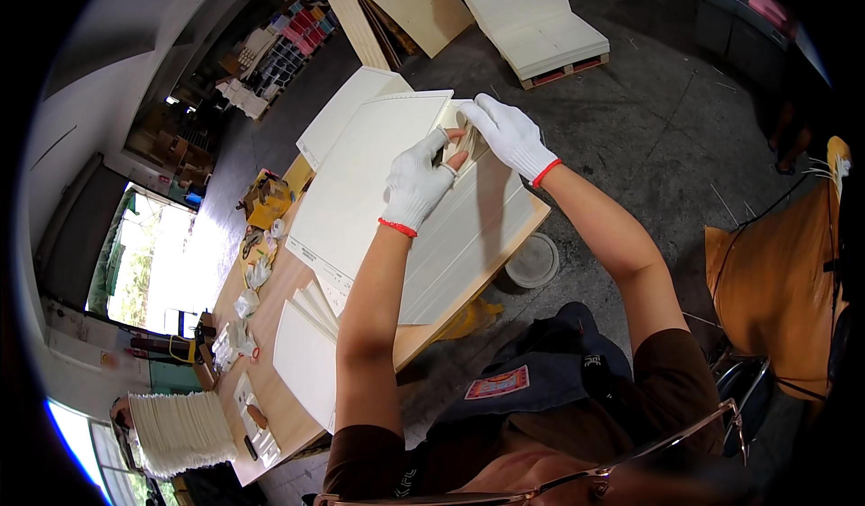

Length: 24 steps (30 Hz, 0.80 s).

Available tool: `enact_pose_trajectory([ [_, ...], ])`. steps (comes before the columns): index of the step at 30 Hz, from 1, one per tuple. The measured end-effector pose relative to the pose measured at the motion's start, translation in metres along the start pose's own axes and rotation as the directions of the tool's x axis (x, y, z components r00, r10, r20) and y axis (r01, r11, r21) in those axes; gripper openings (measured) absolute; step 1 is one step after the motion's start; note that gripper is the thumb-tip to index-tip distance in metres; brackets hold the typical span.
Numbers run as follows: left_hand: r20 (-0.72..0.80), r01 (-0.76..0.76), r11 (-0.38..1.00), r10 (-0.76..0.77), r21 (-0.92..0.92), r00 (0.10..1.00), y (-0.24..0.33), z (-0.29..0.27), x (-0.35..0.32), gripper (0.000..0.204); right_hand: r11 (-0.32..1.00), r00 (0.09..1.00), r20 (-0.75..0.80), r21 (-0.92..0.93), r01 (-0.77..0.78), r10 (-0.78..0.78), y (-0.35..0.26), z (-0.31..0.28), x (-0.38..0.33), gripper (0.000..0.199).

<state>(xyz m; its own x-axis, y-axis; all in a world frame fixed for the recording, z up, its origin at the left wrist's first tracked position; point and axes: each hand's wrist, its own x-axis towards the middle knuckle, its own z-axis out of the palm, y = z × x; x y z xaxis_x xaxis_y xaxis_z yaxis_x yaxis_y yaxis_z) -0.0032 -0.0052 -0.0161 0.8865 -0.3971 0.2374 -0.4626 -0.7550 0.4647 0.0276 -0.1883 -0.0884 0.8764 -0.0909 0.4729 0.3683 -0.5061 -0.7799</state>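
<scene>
Both my hands wear white knit gloves with red cuffs. My left hand [417,184] and my right hand [507,133] meet over the far end of a stack of cream-white panels [374,177] lying on a wooden table [288,281]. Together their fingers pinch a small pale wooden piece [459,144] at the panels' far edge. What lies under the fingers is hidden.
More white panels [306,353] lie at the table's near left, with a yellow tool [268,201], spare gloves [245,303] and small parts along the left edge. A fanned white stack [180,429] sits lower left. Boards on a pallet [532,19] lie beyond. A round lid [533,261] rests on the floor.
</scene>
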Motion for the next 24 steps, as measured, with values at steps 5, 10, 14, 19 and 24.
enact_pose_trajectory([
  [5,0.022,0.031,0.999,-0.03,-0.018,0.999,0.001,-0.001,0.0,0.035,1.0,1.0,0.006,0.01,-0.017,0.017,0.002,0.0,0.0,0.049],
  [10,-0.004,-0.002,1.0,0.002,0.014,1.0,-0.002,0.001,0.001,0.037,0.999,0.999,0.019,0.006,-0.041,0.041,-0.005,-0.002,-0.001,0.051],
  [14,-0.067,-0.073,0.996,0.077,0.059,0.995,-0.002,0.007,-0.002,0.038,0.991,0.989,0.067,0.022,-0.13,0.129,-0.021,-0.014,-0.004,0.059],
  [19,-0.166,-0.108,0.971,0.145,0.215,0.975,-0.006,0.015,-0.003,0.045,0.766,0.85,0.384,0.397,-0.505,0.361,-0.042,-0.03,-0.012,0.058],
  [24,-0.399,-0.154,0.975,0.079,-0.159,0.913,-0.013,0.023,-0.043,0.051,0.353,0.66,0.706,0.567,-0.744,0.256,-0.067,0.003,-0.028,0.043],
])
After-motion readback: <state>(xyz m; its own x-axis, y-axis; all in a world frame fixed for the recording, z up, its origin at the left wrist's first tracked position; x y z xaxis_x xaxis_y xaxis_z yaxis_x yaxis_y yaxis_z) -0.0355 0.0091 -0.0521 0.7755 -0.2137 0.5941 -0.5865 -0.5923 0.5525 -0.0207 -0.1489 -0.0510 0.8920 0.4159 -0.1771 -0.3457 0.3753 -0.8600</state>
